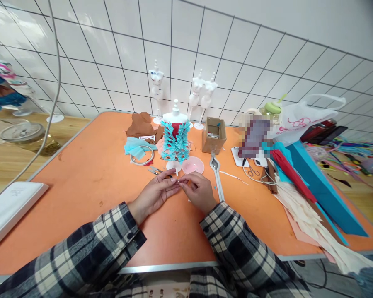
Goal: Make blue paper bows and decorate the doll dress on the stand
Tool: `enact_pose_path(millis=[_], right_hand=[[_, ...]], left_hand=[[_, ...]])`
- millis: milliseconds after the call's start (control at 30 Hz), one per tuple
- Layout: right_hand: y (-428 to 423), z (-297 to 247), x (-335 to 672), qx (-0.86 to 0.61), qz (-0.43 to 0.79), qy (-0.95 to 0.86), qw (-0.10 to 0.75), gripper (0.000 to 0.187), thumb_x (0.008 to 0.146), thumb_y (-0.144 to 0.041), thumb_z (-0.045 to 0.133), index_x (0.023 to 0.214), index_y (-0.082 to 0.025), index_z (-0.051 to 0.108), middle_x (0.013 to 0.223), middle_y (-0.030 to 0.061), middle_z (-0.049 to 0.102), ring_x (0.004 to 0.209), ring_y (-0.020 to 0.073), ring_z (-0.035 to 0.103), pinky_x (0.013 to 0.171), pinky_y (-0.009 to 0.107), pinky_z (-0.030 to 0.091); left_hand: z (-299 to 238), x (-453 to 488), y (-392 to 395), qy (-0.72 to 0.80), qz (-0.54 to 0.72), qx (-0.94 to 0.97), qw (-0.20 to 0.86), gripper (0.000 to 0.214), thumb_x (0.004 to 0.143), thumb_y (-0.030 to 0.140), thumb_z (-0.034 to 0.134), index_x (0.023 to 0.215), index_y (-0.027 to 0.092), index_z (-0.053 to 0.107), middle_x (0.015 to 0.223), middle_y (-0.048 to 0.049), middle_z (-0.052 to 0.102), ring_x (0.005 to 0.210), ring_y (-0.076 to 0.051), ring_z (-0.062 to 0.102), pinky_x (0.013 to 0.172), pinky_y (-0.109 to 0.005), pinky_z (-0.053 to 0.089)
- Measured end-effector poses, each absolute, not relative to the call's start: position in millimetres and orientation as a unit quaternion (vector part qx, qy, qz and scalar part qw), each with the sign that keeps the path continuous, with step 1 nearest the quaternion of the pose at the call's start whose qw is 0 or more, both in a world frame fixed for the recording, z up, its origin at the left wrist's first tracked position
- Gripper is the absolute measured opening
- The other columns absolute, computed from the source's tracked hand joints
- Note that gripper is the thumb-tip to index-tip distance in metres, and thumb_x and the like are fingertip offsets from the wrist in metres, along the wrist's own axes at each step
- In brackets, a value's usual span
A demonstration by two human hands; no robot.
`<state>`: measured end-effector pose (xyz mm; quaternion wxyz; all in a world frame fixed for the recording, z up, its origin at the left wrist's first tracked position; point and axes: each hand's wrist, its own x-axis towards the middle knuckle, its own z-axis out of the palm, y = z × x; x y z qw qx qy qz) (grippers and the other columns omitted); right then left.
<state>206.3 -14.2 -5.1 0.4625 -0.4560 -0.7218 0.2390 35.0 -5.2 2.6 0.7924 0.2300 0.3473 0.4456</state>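
Observation:
My left hand (158,191) and my right hand (199,191) meet fingertip to fingertip over the orange table. Both pinch at something tiny between them that is too small to name. Just beyond them stands a small white dress form (175,118), covered with ruffled turquoise pieces (182,142) over a dark red front. A pink bowl (193,165) sits at its base, behind my right hand. Small thread snips (155,170) lie behind my left hand. To the right of my right hand is a long grey metal tool (216,176) with a rounded head.
Brown fabric (139,124), turquoise mesh (135,148) and a hoop (143,156) lie at the back left. A cardboard box (214,136) stands behind. Scissors (253,170), coloured sheets (326,190) and a plastic bag (304,120) crowd the right. A white device (14,211) is at far left.

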Motion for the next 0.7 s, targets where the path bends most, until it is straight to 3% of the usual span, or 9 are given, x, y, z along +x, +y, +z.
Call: enact_pose_path(millis=[300, 567, 700], right_hand=[[-14.1, -4.5, 205.6, -0.438, 0.178, -0.758, 0.449, 0.011, 0.087, -0.025, 0.062, 0.092, -0.022, 0.07, 0.079, 0.0023, 0.068, 0.072, 0.0149, 0.061, 0.065, 0.026, 0.047], [-13.5, -7.4, 208.3, -0.438, 0.14, -0.773, 0.437, 0.016, 0.089, -0.024, 0.059, 0.099, -0.023, 0.072, 0.086, 0.003, 0.071, 0.08, 0.0143, 0.064, 0.072, 0.024, 0.049], [-14.0, -7.0, 211.9, -0.438, 0.056, -0.797, 0.412, 0.018, 0.09, -0.023, 0.058, 0.099, -0.025, 0.074, 0.082, 0.0019, 0.07, 0.073, 0.0115, 0.062, 0.065, 0.021, 0.045]], left_hand=[[4.6, 35.1, -3.9, 0.355, 0.431, 0.189, 0.808, 0.039, 0.079, -0.002, 0.063, 0.113, 0.014, 0.055, 0.094, -0.0081, 0.071, 0.085, -0.015, 0.072, 0.08, -0.024, 0.059], [5.3, 35.9, -2.1, 0.36, 0.44, 0.146, 0.809, 0.026, 0.084, -0.002, 0.056, 0.105, 0.012, 0.059, 0.084, -0.0072, 0.071, 0.077, -0.015, 0.073, 0.076, -0.024, 0.06], [3.1, 34.3, -0.4, 0.359, 0.442, 0.146, 0.809, 0.027, 0.081, -0.004, 0.059, 0.103, 0.012, 0.06, 0.083, -0.0057, 0.071, 0.078, -0.014, 0.073, 0.076, -0.023, 0.061]])
